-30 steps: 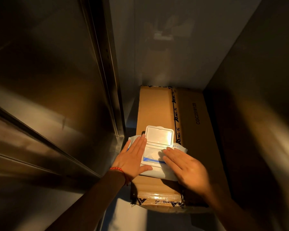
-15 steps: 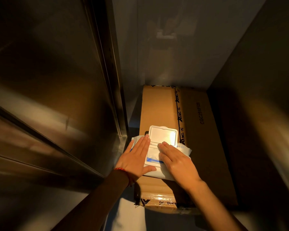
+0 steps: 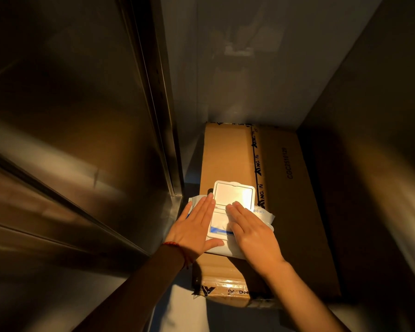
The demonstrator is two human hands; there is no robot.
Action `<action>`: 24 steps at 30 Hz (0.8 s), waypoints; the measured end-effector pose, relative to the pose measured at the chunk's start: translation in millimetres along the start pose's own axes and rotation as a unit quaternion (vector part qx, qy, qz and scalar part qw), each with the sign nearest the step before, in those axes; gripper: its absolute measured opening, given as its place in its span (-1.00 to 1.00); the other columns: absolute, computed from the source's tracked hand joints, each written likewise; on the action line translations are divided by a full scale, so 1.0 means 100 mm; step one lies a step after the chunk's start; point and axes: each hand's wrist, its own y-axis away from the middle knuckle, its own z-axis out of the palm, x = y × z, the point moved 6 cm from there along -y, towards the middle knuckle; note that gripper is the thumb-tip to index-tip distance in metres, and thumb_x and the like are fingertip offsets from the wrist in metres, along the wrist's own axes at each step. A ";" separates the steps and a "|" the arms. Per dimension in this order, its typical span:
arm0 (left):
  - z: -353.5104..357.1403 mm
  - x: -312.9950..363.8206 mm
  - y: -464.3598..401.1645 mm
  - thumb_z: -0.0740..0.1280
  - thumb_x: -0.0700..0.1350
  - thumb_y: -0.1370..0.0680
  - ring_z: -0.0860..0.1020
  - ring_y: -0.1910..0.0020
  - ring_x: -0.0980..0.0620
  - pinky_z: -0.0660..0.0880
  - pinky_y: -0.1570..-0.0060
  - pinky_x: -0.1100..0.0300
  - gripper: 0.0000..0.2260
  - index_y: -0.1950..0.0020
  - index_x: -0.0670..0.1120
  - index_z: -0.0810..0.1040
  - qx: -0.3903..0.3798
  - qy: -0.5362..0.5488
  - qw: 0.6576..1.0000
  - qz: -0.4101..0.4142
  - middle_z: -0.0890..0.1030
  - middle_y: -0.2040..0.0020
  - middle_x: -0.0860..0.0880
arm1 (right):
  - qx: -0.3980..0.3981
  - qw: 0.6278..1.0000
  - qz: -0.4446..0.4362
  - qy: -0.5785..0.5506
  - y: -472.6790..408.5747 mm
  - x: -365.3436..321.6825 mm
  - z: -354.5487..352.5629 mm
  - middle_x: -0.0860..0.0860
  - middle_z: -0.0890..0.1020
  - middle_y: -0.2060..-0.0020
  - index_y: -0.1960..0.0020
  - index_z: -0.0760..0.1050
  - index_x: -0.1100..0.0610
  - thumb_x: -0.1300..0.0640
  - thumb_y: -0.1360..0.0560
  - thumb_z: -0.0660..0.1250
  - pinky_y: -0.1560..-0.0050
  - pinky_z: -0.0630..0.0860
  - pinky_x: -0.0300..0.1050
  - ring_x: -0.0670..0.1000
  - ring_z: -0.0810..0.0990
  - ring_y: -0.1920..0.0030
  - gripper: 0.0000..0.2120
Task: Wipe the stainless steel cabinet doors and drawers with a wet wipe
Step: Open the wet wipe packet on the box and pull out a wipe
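2 forearms reach in from the bottom edge, the left one wearing a red bead bracelet [image 3: 177, 248] at the wrist. The left hand [image 3: 194, 227] lies flat, fingers straight and together, pressing the left side of a wet wipe pack [image 3: 261, 215] and gripping nothing. The right hand [image 3: 252, 232] also rests flat on the pack's right side, its fingertips [image 3: 233, 207] at the dispenser opening — I cannot tell whether they catch a wipe. The pack's white flip lid [image 3: 234, 194] stands open, hinged away from the person. The pack lies on a taped cardboard box [image 3: 225, 154] with black printed lettering. To the left rises the stainless steel cabinet door [image 3: 70, 116], dim and streaked with reflections — well apart from both hands. A pale wall [image 3: 249, 68] closes the far end.
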 end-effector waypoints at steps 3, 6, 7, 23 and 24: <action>0.00 0.00 0.01 -0.01 0.35 -0.52 -0.28 -0.49 0.00 -0.42 -0.30 0.12 -0.18 -0.47 -0.11 -0.38 0.001 -0.005 1.000 0.000 -0.30 -0.52 -0.08 | -0.001 1.000 0.004 0.022 -0.02 -0.01 -0.02 0.15 0.67 0.00 0.24 0.66 0.26 0.09 0.10 0.70 0.11 0.60 -0.04 0.13 0.65 -0.03 -0.50; -0.01 0.00 0.01 -0.01 0.35 -0.52 -0.28 -0.49 0.00 -0.41 -0.31 0.11 -0.19 -0.45 -0.09 -0.41 0.002 -0.004 1.000 0.002 -0.31 -0.52 -0.08 | -0.001 0.999 0.005 0.032 -0.02 -0.03 -0.02 0.15 0.67 0.00 0.24 0.66 0.26 0.08 0.12 0.70 0.10 0.60 -0.04 0.13 0.65 -0.03 -0.49; -0.01 0.00 0.01 -0.01 0.34 -0.52 -0.28 -0.49 0.00 -0.41 -0.31 0.11 -0.20 -0.44 -0.08 -0.41 0.002 -0.003 1.000 0.002 -0.31 -0.52 -0.08 | 0.000 0.999 0.004 0.034 -0.02 -0.04 -0.02 0.15 0.67 0.00 0.24 0.67 0.26 0.08 0.12 0.70 0.10 0.59 -0.04 0.13 0.65 -0.02 -0.48; 0.03 0.00 0.00 -0.01 0.34 -0.52 -0.29 -0.49 -0.02 -0.42 -0.30 0.10 -0.21 -0.43 -0.06 -0.42 -0.001 -0.003 1.000 0.002 -0.30 -0.52 -0.08 | 0.008 0.998 -0.017 0.061 -0.08 -0.04 -0.04 0.20 0.67 0.03 0.18 0.67 0.32 0.13 0.06 0.69 0.08 0.61 -0.02 0.15 0.65 -0.01 -0.48; 0.03 0.00 0.00 -0.01 0.34 -0.52 -0.29 -0.49 -0.02 -0.42 -0.30 0.10 -0.22 -0.43 -0.06 -0.42 -0.002 -0.004 1.000 0.003 -0.30 -0.52 -0.08 | 0.008 0.998 -0.019 0.064 -0.08 -0.04 -0.04 0.21 0.66 0.03 0.18 0.66 0.32 0.14 0.06 0.69 0.07 0.61 -0.01 0.16 0.65 -0.02 -0.49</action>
